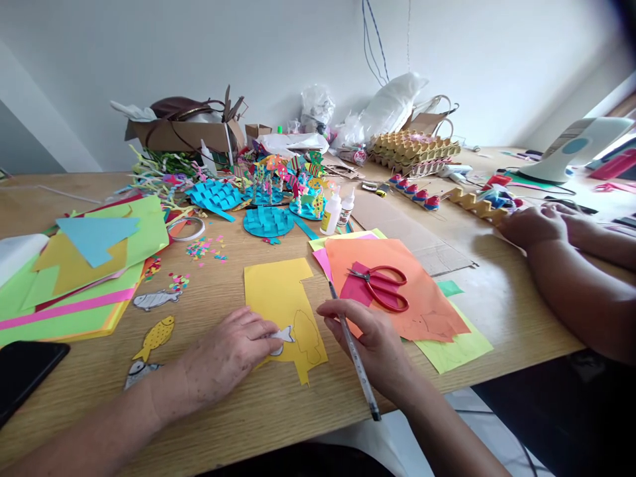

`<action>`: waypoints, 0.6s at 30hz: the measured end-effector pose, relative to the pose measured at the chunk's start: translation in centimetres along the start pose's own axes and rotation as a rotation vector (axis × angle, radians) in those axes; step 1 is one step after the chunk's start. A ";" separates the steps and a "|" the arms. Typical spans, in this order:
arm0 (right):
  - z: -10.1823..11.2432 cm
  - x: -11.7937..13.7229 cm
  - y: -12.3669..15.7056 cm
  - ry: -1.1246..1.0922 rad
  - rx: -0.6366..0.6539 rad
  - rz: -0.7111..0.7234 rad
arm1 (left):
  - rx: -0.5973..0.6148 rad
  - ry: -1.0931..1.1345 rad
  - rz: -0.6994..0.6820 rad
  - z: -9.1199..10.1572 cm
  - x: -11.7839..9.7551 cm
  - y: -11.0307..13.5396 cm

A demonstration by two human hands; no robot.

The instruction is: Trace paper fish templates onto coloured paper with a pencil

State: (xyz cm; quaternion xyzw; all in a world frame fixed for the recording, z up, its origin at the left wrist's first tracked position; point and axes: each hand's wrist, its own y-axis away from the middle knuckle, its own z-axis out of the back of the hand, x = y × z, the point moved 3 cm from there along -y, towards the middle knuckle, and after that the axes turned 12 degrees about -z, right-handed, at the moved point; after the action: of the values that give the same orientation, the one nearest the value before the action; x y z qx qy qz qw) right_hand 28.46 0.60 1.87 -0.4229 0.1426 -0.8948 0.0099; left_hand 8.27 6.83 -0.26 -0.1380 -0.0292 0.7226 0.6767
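Observation:
My left hand (238,351) has its fingers together, holding a small white paper fish cutout (285,334) down on yellow paper (274,281). Only the fish's tail end shows past the fingers. A pencilled fish outline (306,331) is drawn on the paper to its right. My right hand (372,341) grips a clear-barrelled pen (358,364), its tip pointing away from me above the table. Red-handled scissors (385,286) lie on orange paper (427,318) beyond that hand. Left of my left hand are a yellow fish cutout (158,334) and a grey fish cutout (156,300).
Coloured paper sheets (149,232) and a black phone (32,371) lie at left. Glue bottles (332,212) stand behind the yellow paper, near blue paper crafts (268,222). Another person's arm (571,278) rests at right by egg-carton pieces (477,205). Confetti (201,248) is scattered at centre left.

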 end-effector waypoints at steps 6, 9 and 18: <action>0.0 0.2 0.1 -0.047 0.136 -0.089 | 0.007 0.009 -0.016 0.2 0.2 -0.2; -0.1 0.2 -0.1 -0.080 0.185 -0.144 | 0.017 0.019 -0.004 0.1 0.3 -0.1; -1.4 0.3 -0.4 -0.280 0.356 -0.382 | -0.034 0.035 -0.024 0.0 0.5 0.2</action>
State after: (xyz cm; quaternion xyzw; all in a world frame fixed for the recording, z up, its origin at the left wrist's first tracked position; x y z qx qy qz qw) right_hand 27.25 1.30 1.32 -0.5529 -0.1017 -0.8244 -0.0651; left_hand 8.06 7.28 -0.41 -0.1618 -0.0313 0.7112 0.6834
